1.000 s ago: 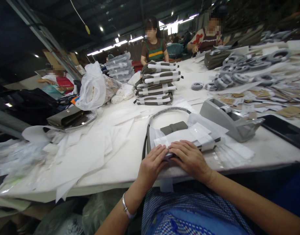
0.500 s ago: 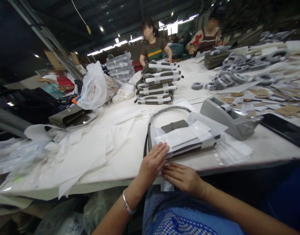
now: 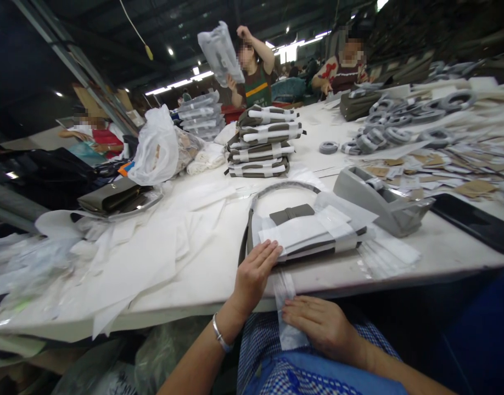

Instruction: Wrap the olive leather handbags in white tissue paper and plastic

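A dark olive handbag [image 3: 292, 213] with a wrapped looped handle lies in front of me, partly covered by white sheets [image 3: 301, 233]. My left hand [image 3: 256, 273] rests open on its near left corner, fingers stretched out flat over the white wrapping. A translucent plastic strip [image 3: 284, 285] hangs from under the bag over the table's edge toward my lap. My right hand [image 3: 324, 325] has its fingers pressed together on the lower part of this strip; its thumb is hidden. More clear strips [image 3: 390, 252] lie fanned beside the bag.
A grey tape dispenser [image 3: 379, 200] and a black phone [image 3: 474, 222] stand to the right. Behind the bag rises a stack of wrapped bags [image 3: 262, 142]. White sheets [image 3: 140, 263] spread on the left. Across the table, a co-worker [image 3: 256, 82] lifts a plastic-wrapped item.
My right hand has moved down, away from the left hand, and more of the plastic strip shows. My left hand stays on the bag. The co-worker opposite has raised a wrapped item.
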`<action>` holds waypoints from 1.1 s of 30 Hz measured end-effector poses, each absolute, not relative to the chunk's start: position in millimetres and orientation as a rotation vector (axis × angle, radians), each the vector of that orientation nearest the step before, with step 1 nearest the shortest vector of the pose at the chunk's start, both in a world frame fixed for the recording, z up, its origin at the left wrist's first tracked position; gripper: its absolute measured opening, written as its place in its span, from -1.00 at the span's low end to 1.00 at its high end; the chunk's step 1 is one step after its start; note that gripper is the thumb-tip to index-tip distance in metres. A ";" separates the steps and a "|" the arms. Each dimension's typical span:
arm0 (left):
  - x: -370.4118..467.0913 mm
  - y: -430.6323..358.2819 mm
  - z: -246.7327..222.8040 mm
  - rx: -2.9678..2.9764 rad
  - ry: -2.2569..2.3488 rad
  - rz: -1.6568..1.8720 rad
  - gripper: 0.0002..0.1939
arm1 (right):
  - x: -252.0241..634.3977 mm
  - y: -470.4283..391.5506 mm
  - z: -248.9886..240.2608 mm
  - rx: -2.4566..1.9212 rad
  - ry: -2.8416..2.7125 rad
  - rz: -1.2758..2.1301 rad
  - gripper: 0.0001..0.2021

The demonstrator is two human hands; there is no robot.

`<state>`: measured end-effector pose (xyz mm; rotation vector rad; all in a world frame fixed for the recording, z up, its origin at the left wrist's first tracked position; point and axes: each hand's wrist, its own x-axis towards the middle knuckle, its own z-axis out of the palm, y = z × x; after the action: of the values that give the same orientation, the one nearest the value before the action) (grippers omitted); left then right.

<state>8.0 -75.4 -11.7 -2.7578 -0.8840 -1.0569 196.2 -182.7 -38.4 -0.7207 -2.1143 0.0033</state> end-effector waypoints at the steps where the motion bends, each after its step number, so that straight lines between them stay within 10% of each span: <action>1: 7.9 -75.3 -13.1 -2.750 -0.881 -1.056 -0.50 | 195.9 -183.3 -36.2 -0.717 -2.110 0.005 -0.72; 33: 8.9 -91.4 -14.5 -2.591 -1.082 -1.156 -0.58 | 195.0 -32.0 55.9 -1.646 -2.175 0.393 -0.92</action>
<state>8.9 -91.4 -14.5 -2.5909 -1.0822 -1.1560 195.0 -32.0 55.9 -1.6460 -2.1750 0.3928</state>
